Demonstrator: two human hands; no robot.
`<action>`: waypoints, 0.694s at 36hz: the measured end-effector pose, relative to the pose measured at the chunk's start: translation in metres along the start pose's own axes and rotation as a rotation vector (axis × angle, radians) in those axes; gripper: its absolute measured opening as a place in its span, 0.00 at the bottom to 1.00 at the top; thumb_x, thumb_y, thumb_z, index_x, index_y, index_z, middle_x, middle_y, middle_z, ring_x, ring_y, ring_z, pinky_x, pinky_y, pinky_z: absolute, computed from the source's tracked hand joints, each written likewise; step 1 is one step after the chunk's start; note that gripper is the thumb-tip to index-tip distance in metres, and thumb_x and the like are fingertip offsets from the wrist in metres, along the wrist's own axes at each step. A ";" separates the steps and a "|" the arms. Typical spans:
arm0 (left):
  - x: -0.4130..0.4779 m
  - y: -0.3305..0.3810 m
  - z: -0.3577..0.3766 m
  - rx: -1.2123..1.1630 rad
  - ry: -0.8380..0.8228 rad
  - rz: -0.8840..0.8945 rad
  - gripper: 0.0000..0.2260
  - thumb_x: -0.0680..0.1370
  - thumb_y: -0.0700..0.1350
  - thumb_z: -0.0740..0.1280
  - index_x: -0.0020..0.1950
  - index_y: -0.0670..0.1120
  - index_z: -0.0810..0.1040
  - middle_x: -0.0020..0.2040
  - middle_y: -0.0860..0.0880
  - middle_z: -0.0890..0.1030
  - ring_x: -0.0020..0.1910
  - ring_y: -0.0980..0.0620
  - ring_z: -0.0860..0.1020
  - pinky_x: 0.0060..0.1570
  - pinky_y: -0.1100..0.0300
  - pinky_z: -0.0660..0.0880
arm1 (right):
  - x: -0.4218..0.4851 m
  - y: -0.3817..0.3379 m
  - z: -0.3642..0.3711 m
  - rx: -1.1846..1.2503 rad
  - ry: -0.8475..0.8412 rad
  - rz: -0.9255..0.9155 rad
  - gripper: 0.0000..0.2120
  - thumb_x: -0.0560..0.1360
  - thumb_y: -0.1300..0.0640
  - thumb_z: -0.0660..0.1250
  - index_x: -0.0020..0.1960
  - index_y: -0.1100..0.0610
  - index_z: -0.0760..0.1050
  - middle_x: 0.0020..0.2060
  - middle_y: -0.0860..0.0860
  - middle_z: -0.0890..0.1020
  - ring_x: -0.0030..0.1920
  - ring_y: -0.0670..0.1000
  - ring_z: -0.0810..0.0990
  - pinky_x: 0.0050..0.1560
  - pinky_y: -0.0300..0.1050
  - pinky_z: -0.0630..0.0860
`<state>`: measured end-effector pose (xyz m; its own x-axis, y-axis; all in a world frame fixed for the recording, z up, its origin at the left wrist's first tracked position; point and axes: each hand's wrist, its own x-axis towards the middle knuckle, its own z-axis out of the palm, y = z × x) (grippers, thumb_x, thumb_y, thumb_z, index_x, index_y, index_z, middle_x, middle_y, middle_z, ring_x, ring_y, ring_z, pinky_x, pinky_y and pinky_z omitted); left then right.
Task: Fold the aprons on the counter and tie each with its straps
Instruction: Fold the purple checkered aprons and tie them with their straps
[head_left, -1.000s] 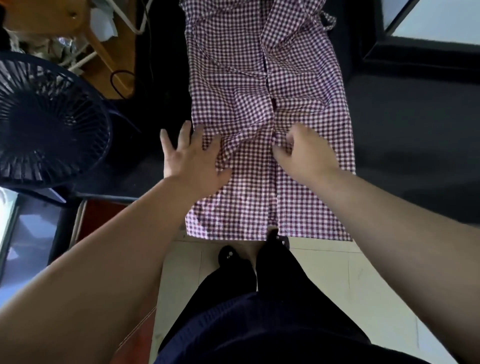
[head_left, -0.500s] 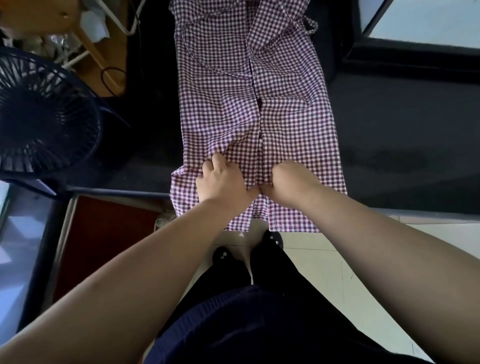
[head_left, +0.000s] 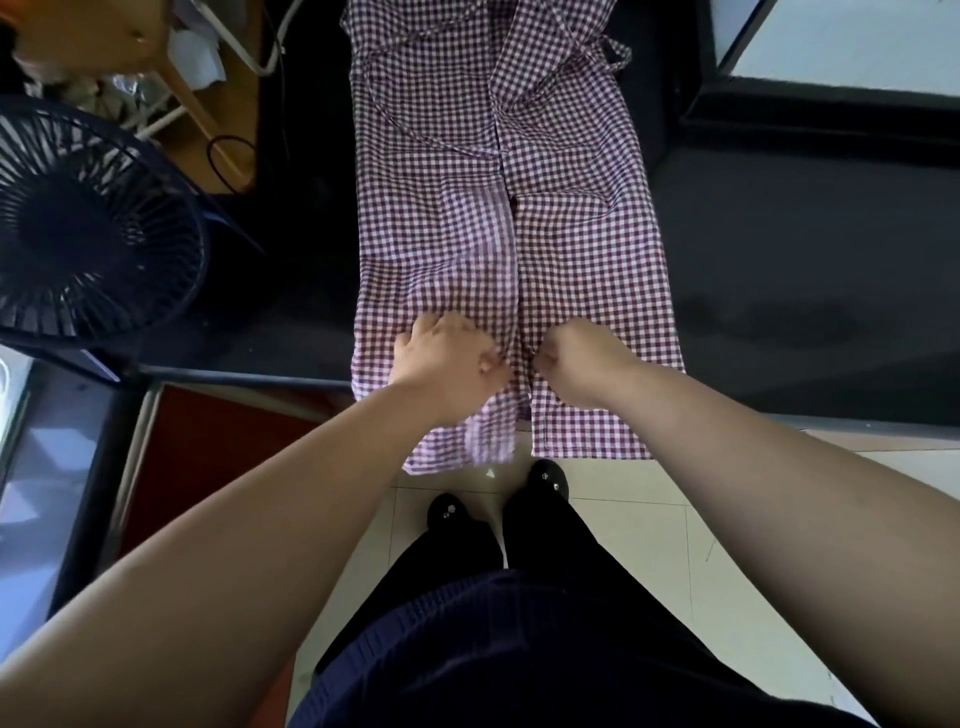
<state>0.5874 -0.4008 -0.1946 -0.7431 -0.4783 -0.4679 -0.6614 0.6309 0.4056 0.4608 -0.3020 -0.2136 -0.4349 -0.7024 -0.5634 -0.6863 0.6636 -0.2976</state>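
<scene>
Here we see, from the head view, a dark counter (head_left: 779, 270) running across the upper half of the field, its near edge lying just above the pale tiled floor (head_left: 649, 525). Spread lengthwise along the counter is the checked apron (head_left: 587, 249), purple and white, with both long sides folded inward so that the two edges meet at a centre seam; its near end overhangs the counter edge toward our feet. At the far end a strap (head_left: 613, 52) forms a small loop off the right side of the cloth. To the left we note a dark fan (head_left: 83, 228) with its round grille facing upward, standing well apart from the apron, and beyond it a wooden surface (head_left: 197, 124) carrying a black cable.

Next in size come our two bare forearms, which converge on the near part of the apron. Our left hand (head_left: 441, 353) rests on the left flap, fingers curled and bunched on the fabric just beside the seam; the cloth under and below it is blurred and rumpled. Our right hand (head_left: 576, 358) sits on the right flap, closed in a fist with the cloth pinched at the seam edge. The two hands lie close together, apart by the width of the seam.

Smallest, below the overhanging hem, two black shoes (head_left: 545, 475) stand on the tiles beneath dark trousers.
</scene>
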 end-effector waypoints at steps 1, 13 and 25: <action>0.000 -0.001 0.003 0.058 -0.025 -0.012 0.11 0.77 0.58 0.63 0.52 0.54 0.79 0.64 0.50 0.70 0.67 0.46 0.62 0.63 0.48 0.62 | -0.004 0.000 -0.002 0.032 0.001 -0.006 0.10 0.78 0.55 0.61 0.39 0.56 0.70 0.44 0.54 0.75 0.45 0.55 0.76 0.40 0.43 0.67; -0.007 -0.014 -0.004 -0.140 0.066 0.071 0.10 0.80 0.49 0.60 0.58 0.52 0.78 0.58 0.51 0.77 0.55 0.49 0.75 0.55 0.50 0.75 | -0.020 -0.010 0.000 -0.043 -0.041 -0.145 0.10 0.80 0.52 0.57 0.43 0.54 0.72 0.44 0.51 0.78 0.46 0.54 0.75 0.45 0.44 0.69; 0.017 -0.033 -0.028 0.277 -0.103 0.014 0.22 0.80 0.60 0.55 0.75 0.63 0.60 0.79 0.52 0.51 0.76 0.45 0.52 0.72 0.43 0.53 | 0.008 -0.009 -0.026 -0.146 0.079 0.007 0.21 0.78 0.47 0.58 0.70 0.52 0.67 0.68 0.54 0.65 0.67 0.57 0.67 0.68 0.54 0.65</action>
<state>0.5937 -0.4465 -0.1937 -0.7286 -0.4127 -0.5466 -0.5876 0.7866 0.1894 0.4484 -0.3196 -0.1954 -0.4801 -0.7201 -0.5009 -0.7581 0.6279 -0.1760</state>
